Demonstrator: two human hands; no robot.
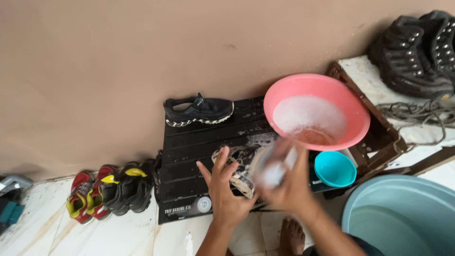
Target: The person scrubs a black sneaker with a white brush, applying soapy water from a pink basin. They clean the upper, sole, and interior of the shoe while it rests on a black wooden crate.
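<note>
My left hand (226,192) holds a dark, soapy shoe (239,166) by its sole, fingers spread over it, above a black slatted board (189,156). My right hand (289,187) grips a blurred pale brush (274,163) pressed against the shoe. A second black shoe with a white patterned sole (199,110) lies on the board's far edge, by the wall. Just right of my hands a pink basin (350,102) holds foamy water.
A small teal bowl (334,169) sits under the pink basin. A large pale blue tub (403,218) of water stands at the lower right. Black boots (419,50) rest on a wooden crate (379,137) with cord. Red and black sneakers (111,192) line the wall at the left. My bare foot (291,237) is on the tiles.
</note>
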